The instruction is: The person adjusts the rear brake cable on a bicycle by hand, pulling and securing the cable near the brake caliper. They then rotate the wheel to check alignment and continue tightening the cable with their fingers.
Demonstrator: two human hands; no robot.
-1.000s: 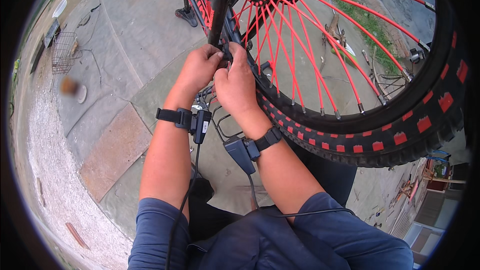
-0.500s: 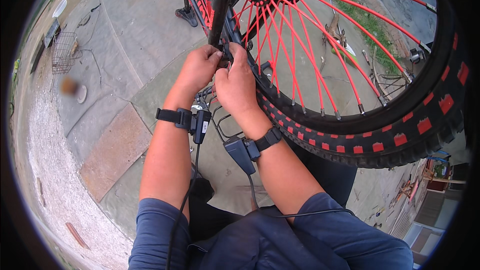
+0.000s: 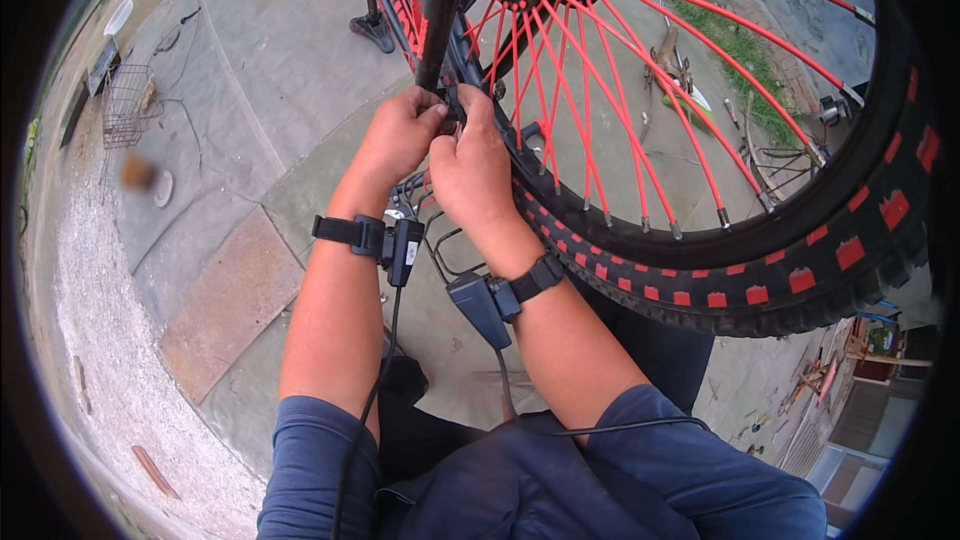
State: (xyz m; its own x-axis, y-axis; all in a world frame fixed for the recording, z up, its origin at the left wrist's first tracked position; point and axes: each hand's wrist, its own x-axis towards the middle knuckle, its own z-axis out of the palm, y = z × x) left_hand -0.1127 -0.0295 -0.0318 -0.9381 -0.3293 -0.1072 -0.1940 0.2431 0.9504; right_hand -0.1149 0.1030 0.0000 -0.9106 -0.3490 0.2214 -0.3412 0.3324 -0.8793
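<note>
Both hands meet at a small black part [image 3: 452, 110] at the end of a thick black tube [image 3: 437, 28] on the bicycle. My left hand [image 3: 402, 132] is closed on this part, with thumb and fingertips pinched at its left side. From the right, my right hand [image 3: 470, 155] pinches the same part, its fingers bent over it. What kind of part it is cannot be made out, since the fingertips cover most of it. Just right of the hands stands the bicycle wheel, with red spokes [image 3: 570, 100] and a black tyre with red tread blocks [image 3: 720, 297].
A wire basket [image 3: 128, 105] lies on the paved ground at the far left. Nearer is a flat brownish board [image 3: 230, 302]. Loose tools and sticks lie beyond the spokes, beside a grass strip [image 3: 735, 50]. Cables run from my wrist-worn black devices [image 3: 480, 308].
</note>
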